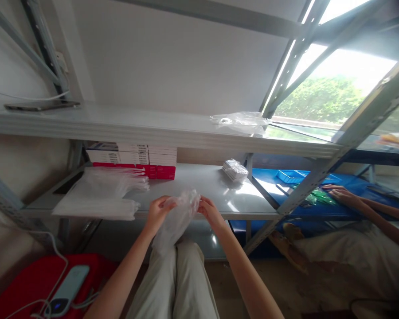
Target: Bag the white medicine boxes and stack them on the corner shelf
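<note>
- Left hand [157, 210]: grip closed on the left upper edge of a clear plastic bag [177, 219].
- Right hand [210, 211]: grip closed on the right upper edge of the same bag.
- Bag position: hanging between both hands, just in front of the lower shelf [206, 181], above the knees.
- Stack of flat clear bags [101, 192]: on the shelf, left of the hands.
- Co-worker's hand [342, 195]: resting on a blue surface [352, 184], far right.

the clear plastic bag [176, 217] hides the fingertips of the left hand [158, 212] and right hand [211, 212]; whether anything is inside it cannot be told. print on the box stack [133, 158] at the shelf's back edge is too small to read. a co-worker's hand [342, 195] is cut off by the right edge.
</note>
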The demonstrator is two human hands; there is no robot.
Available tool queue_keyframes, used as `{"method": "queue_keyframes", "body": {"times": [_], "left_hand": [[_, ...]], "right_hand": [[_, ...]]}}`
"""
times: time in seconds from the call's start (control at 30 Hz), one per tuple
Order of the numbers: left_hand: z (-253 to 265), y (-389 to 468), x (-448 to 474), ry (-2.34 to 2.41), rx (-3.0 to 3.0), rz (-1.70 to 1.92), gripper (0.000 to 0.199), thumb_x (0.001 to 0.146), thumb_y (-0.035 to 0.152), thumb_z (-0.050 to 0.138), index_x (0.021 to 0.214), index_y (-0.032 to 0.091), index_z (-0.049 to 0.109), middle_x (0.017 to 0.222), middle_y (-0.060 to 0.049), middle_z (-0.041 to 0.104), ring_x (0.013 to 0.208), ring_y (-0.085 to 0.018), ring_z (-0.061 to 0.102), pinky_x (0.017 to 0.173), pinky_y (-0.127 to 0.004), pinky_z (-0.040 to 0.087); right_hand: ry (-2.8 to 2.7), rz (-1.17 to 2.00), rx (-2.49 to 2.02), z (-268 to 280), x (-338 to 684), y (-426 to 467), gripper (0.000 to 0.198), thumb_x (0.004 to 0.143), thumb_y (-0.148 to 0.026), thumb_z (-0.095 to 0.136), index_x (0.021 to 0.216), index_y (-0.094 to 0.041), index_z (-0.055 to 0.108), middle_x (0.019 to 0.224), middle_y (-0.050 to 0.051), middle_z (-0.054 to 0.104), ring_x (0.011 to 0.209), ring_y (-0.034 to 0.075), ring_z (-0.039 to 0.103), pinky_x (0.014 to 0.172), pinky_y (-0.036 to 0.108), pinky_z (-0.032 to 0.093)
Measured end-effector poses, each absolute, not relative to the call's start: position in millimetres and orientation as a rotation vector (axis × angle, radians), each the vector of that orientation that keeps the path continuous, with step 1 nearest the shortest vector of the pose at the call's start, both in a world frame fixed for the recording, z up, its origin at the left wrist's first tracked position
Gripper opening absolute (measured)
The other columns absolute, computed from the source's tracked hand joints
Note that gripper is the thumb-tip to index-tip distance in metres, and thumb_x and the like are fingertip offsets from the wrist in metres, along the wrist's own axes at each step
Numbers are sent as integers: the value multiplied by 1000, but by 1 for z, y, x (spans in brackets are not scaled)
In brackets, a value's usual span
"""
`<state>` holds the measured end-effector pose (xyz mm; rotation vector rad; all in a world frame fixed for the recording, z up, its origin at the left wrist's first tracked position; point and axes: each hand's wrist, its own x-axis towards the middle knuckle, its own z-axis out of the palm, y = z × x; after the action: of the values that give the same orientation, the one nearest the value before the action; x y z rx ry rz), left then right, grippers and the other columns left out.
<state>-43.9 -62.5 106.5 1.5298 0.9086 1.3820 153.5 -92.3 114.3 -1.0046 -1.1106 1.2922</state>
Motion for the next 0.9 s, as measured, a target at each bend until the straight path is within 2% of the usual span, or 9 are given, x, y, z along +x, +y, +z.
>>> {"method": "queue_keyframes", "body": {"times": [0.13, 0.27, 0.4, 0.5, 0.7, 0.8, 0.9], "left_hand": [[99, -46, -67, 926, 1148, 1447, 41, 54, 45, 79, 77, 13, 66, 68, -3, 68, 53, -15, 62, 54, -27, 52], [91, -36, -87, 996, 1078, 1479, 46, 48, 45, 82, 75, 12, 63, 63, -2, 67, 43, -9, 54, 45, -22, 46], [86, -38, -85, 1025, 1190, 1456, 44, 57, 50, 76, 76, 13, 61, 67, -4, 68, 45, -9, 55, 40, -18, 39], [83, -42, -76, 1079, 1214, 1545, 45, 64, 55, 70, 82, 15, 57, 68, -3, 67, 51, -13, 61, 42, -19, 40], [80, -49, -64, 1322, 1376, 1732, 32, 83, 51, 50, 88, 19, 51, 77, -2, 64, 51, -13, 59, 50, -23, 41], [83, -52, -60, 1609, 1501, 1798, 25, 90, 42, 42, 92, 19, 52, 72, -1, 60, 58, -15, 58, 57, -25, 40], [86, -51, -55, 1707, 1573, 1795, 22, 93, 36, 38, 94, 20, 52, 66, 1, 57, 58, -15, 54, 59, -25, 37]], "right_hand": [[-989, 1279, -986, 106, 187, -89, 24, 63, -40, 66, 70, -19, 57, 66, 0, 61, 57, 14, 58, 61, 30, 51], [-838, 1213, -1031, 102, 220, -88, 22, 64, -38, 67, 72, -20, 57, 64, 0, 61, 60, 16, 61, 67, 33, 52], [-871, 1229, -1091, 101, 230, -91, 25, 67, -41, 66, 77, -18, 63, 72, 3, 66, 66, 17, 63, 69, 33, 52], [-813, 1108, -1116, 98, 227, -91, 26, 67, -42, 67, 78, -19, 64, 84, 5, 69, 69, 16, 64, 74, 33, 51], [-672, 887, -949, 94, 219, -91, 19, 68, -41, 64, 77, -23, 65, 119, 5, 63, 105, 19, 59, 88, 33, 45], [-697, 895, -847, 99, 214, -92, 19, 68, -41, 67, 71, -22, 65, 112, 5, 67, 102, 20, 61, 88, 34, 45], [-662, 790, -861, 105, 212, -86, 21, 66, -39, 71, 71, -20, 64, 86, 2, 69, 74, 14, 63, 80, 31, 48]]}}
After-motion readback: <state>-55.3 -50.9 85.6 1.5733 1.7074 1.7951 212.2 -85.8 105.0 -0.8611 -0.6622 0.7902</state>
